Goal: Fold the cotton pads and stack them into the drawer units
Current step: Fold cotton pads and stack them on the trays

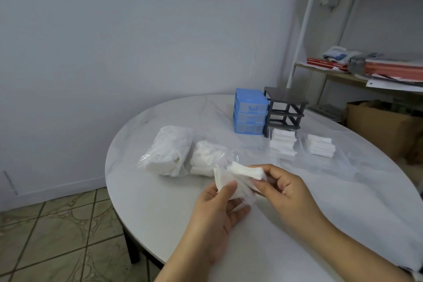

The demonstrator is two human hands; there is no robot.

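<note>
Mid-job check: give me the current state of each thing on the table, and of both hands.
Cotton pad: partly folded, held above the table by both hands.
Left hand: grips the pad's lower edge.
Right hand: pinches the pad's upper fold.
Plastic bags: lying flat, holding unfolded pads.
Folded stacks: two piles, outside the units.
Blue drawer unit: drawers shut.
Dark drawer unit: frame without drawers.

Colours here are pretty muted. The round table (160, 213) is white with faint grey marbling. The cotton pads (235, 178) being held are plain white, same as the two folded stacks (282, 144) and the clear bag of pads (169, 153). One drawer unit (250, 111) is bright blue with see-through drawers, the frame (286, 110) beside it dark grey. The wall (114, 41) is pale bluish-white, and the floor tiles (57, 236) are olive-beige with a swirly circle pattern. Red books (327, 64) sit on the white shelf (304, 30).
</note>
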